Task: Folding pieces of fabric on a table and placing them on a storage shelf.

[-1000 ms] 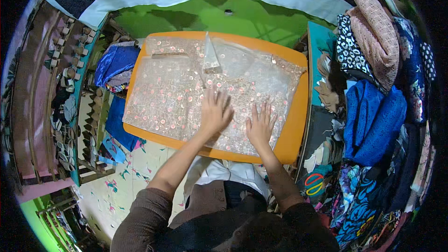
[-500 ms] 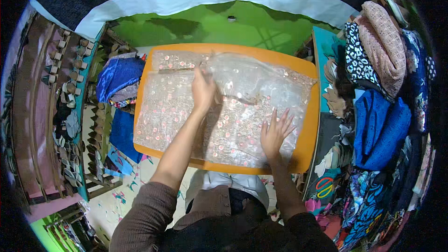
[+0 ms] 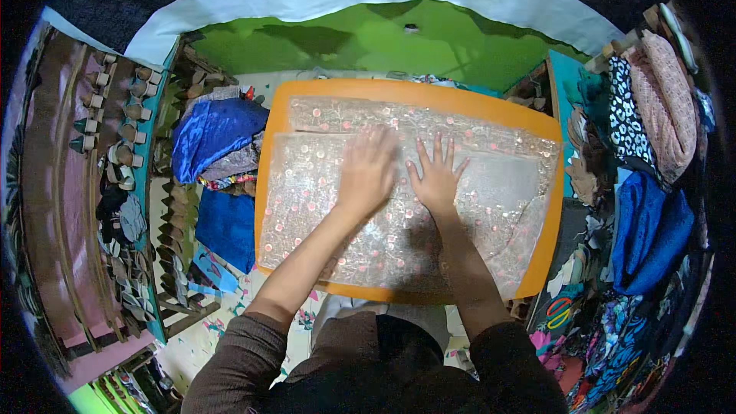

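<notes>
1. Left hand [image 3: 369, 172]: bare, palm down, opened out flat with nothing gripped. It was blurred; whether its fingers touched one another, or how firmly it met the cloth below, could not be told.
2. Right hand [image 3: 438, 178]: bare, palm down, fingers spread well apart, holding nothing; laid on the cloth just right of the left hand.
3. Sheer beige fabric [image 3: 399, 222], with pink and pale round motifs: spread beneath both hands and out to either side of them. A plainer, greyish area [image 3: 502, 180] of it lay right of the right hand; an edge [image 3: 310, 133] ran left of the left hand's fingertips.
4. Desk [image 3: 460, 96]: orange, rounded corners, beneath the fabric and both hands; its rim showed beyond the fingertips.
5. Scissors [image 3: 560, 311], red and yellow handles: right of the right hand and nearer the person.
6. Crumpled blue fabric [image 3: 648, 234]: well right of the right hand.
7. Pink textured fabric [image 3: 667, 100] and black-and-white spotted fabric [image 3: 630, 119]: farther off, right of the right hand.
8. Shiny blue cloth [image 3: 215, 138]: heaped well left of the left hand.
</notes>
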### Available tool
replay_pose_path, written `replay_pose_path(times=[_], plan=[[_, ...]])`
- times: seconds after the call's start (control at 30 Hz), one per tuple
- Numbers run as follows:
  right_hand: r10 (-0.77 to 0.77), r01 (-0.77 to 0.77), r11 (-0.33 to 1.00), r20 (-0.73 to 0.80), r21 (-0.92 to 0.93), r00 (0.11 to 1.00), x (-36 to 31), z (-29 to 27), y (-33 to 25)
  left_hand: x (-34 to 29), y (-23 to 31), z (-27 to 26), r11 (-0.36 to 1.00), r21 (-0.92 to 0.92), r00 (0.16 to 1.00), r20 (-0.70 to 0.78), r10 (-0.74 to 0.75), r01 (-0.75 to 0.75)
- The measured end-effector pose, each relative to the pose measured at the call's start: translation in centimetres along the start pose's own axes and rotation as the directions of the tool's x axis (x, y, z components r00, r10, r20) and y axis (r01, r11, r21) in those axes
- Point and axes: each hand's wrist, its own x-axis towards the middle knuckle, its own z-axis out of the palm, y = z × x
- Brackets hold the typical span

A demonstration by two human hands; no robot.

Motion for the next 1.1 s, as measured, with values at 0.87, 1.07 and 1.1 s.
replay_pose_path(times=[0.87, 1.07, 1.1], plan=[[0.121, -0.115, 0.987, -0.043, 0.114, 0.992, -10.0, -11.1, 6.4, 0.4, -2.9, -2.3, 0.985, 0.159, 0.946, 0.325, 0.007, -0.062], [0.092, -0.092, 0.996, 0.013, -0.013, 0.996, -17.1, -11.1, 12.0, -7.5, 5.3, -4.0, 0.955, 0.121, 0.897, 0.391, 0.207, -0.273], [0.03, -0.028, 0.999, 0.073, -0.025, 0.997, -17.7, -10.6, 12.9, -8.9, 6.2, -3.7, 0.969, 0.061, 0.889, 0.416, 0.192, -0.238]])
